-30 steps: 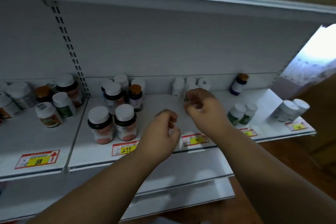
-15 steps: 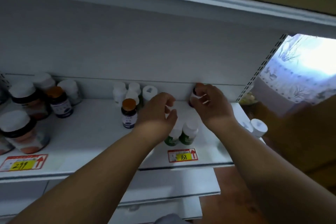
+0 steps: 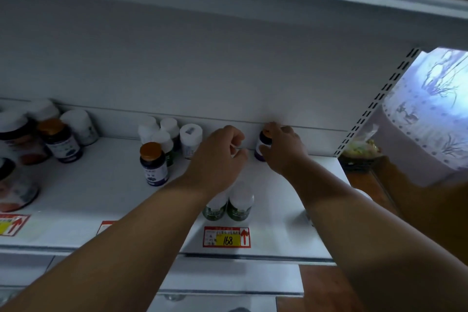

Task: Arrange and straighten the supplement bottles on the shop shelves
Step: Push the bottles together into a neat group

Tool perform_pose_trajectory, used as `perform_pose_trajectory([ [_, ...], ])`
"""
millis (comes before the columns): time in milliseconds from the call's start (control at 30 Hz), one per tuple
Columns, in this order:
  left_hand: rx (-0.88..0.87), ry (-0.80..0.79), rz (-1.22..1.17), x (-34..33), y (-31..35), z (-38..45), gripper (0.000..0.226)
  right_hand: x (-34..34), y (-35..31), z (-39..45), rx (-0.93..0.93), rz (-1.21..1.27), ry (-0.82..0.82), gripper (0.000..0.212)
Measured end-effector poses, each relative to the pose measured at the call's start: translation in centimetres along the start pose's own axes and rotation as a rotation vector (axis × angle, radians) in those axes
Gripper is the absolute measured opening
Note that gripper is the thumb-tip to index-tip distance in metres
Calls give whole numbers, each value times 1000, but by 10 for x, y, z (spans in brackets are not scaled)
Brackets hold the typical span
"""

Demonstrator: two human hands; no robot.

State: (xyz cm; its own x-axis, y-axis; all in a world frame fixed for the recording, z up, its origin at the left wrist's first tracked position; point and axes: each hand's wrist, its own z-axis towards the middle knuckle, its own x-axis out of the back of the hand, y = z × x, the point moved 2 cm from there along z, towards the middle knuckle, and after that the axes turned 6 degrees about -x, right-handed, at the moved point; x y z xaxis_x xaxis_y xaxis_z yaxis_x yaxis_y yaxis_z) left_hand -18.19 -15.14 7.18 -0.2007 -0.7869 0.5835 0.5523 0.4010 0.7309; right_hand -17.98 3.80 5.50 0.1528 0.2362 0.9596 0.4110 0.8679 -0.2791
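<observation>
White shelf (image 3: 291, 200): right hand (image 3: 283, 149) grips dark bottle (image 3: 262, 145); left hand (image 3: 220, 157) curled, holding nothing, above green bottles (image 3: 239, 206).

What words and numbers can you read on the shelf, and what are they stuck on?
"168": handwritten on the yellow part of the red price tag on the shelf edge, beside a red arrow.
Small print on that tag: too blurred to read.
Left price tag: cut off and blurred, unreadable.
Bottle labels, such as the orange-capped bottle and the green bottles: too blurred to read.
</observation>
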Motion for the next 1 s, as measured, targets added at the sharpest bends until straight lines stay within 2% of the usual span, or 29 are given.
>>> perform_pose_trajectory([
  [200,26,26,12,6,0,0,19,-4,-7,9,14,177,83,18],
  [400,99,37,8,31,-2,-20,29,10,-26,-32,175,469,252,17],
  [500,118,29,-17,49,-1,-32,37,30,-45,-55,192,600,283,16],
  [600,94,5,-65,71,-2,-52,50,47,-69,-78,59,780,202,39],
  [700,13,-18,-58,100,-5,-80,55,52,-100,-106,-51,905,98,43],
  [833,-29,-67,-129,143,-18,-121,53,41,-145,-143,-58,1023,-17,48],
  [1000,-5,-128,-161,183,-47,-162,58,17,-193,-176,-66,1049,-38,50],
])
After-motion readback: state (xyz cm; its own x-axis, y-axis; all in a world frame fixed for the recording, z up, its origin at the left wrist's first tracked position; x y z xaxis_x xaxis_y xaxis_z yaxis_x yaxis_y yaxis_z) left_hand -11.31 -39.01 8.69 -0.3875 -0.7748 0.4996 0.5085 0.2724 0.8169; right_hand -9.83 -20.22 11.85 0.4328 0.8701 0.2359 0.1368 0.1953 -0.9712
